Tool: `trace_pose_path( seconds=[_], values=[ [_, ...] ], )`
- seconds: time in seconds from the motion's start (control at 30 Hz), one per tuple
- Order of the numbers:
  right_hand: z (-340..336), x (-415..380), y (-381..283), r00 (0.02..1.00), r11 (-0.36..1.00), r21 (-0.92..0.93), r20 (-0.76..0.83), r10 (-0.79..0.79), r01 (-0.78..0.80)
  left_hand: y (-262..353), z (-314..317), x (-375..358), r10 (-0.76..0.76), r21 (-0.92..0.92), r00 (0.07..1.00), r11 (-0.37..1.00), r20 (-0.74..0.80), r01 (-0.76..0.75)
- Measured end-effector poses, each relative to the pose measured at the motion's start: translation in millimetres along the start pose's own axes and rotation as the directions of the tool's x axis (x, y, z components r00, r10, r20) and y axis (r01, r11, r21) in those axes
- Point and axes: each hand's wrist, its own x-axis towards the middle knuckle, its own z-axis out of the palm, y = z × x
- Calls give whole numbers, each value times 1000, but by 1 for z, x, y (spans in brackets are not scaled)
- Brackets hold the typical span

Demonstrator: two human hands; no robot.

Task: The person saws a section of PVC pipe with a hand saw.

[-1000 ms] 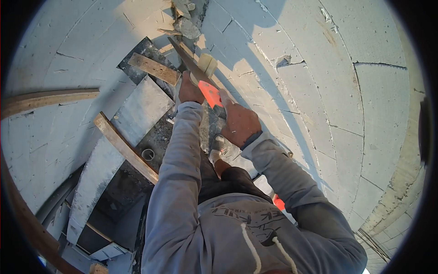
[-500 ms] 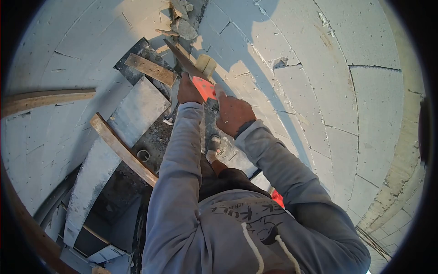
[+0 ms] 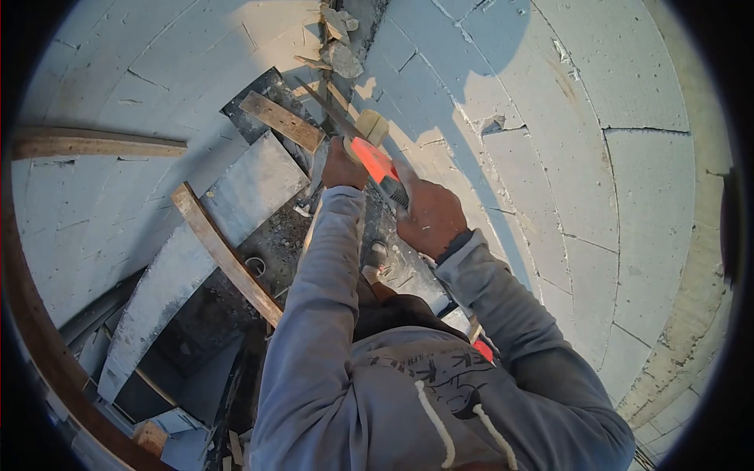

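Near the centre is a hand saw with an orange and black handle, its dark blade pointing up and left. My right hand is closed round the rear of the handle. Left of the saw, my left hand is closed beside the base of the blade; what its fingers hold is hidden. A pale yellowish block lies just beyond the hands. The saw blade passes close to its left side.
A short wooden plank lies at upper left over a dark board. A longer plank leans at left near a white cup. Broken rubble is at the top. A block wall rises at right.
My right hand has pulled back, down and to the right, with the saw. More of the orange handle shows beyond my left hand. The whole view has shifted slightly.
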Motion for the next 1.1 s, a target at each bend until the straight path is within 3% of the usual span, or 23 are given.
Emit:
trace_pose_path(
  seconds=[0.07, 0.1, 0.17, 0.27, 0.3, 0.37, 0.5, 0.57, 0.6, 0.67, 0.73, 0.8, 0.87, 0.9, 0.93, 1.0, 1.1],
  values=[
    [-38, -36, -4, 992, 992, 113, -118, -47, 60, 56, -8, -26, 125, 398, 990, 913, -69, -88],
    [-54, -51, -3, 987, 983, 169, -158, -40, 67, 59, -11, -31, 132, 391, 986, 917, -102, -82],
    [-74, -65, 19, 973, 976, 216, -228, 27, 24, 65, -21, -32, 54, 318, 998, 947, -20, -45],
    [-100, -64, 21, 967, 911, 357, -66, 247, -209, 74, -37, -44, 94, 257, 995, 963, -30, -83],
    [-93, -66, 23, 968, 910, 360, -62, 242, -205, 62, -39, -41, 104, 233, 994, 968, -21, -96],
    [-70, -63, 36, 992, 964, 261, -123, -5, 37, 66, -38, -35, 99, 251, 995, 964, -32, -88],
    [-56, -48, 23, 999, 934, 357, -39, -2, 15, 63, -24, -36, 54, 286, 999, 957, -8, -49],
    [-68, -37, 13, 994, 915, 391, -5, 109, -99, 70, -22, -42, 46, 300, 999, 953, -10, -41],
    [-70, -31, 14, 996, 915, 396, -10, 88, -76, 74, -25, -46, 40, 315, 999, 948, -18, -32],
    [-76, -18, 27, 973, 900, 436, -213, 91, 12, 56, -33, -51, 145, 273, 989, 953, -40, -128],
    [-88, -7, 35, 959, 814, 569, -148, 242, -118, 72, -50, -70, 147, 246, 987, 961, -59, -128],
    [-100, 4, 29, 948, 762, 644, -198, 250, -67, 94, -75, -90, 35, 241, 999, 970, -28, -27],
    [-108, 13, 16, 948, 720, 694, -229, 222, -1, 95, -101, -107, 55, 253, 996, 967, -68, -36],
    [-111, 19, 15, 951, 632, 772, -244, 190, 72, 95, -112, -114, 56, 251, 996, 967, -75, -35],
    [-113, 23, 16, 955, 536, 835, -248, 163, 126, 106, -121, -123, 44, 237, 993, 971, -106, -18],
    [-112, 45, 11, 971, 558, 818, -223, 88, 138, 119, -141, -142, -61, 331, 937, 926, -344, 182],
    [-103, 75, 14, 996, 524, 849, -18, -91, 63, 104, -167, -159, 30, 286, 795, 941, -606, 182]
  ],
)
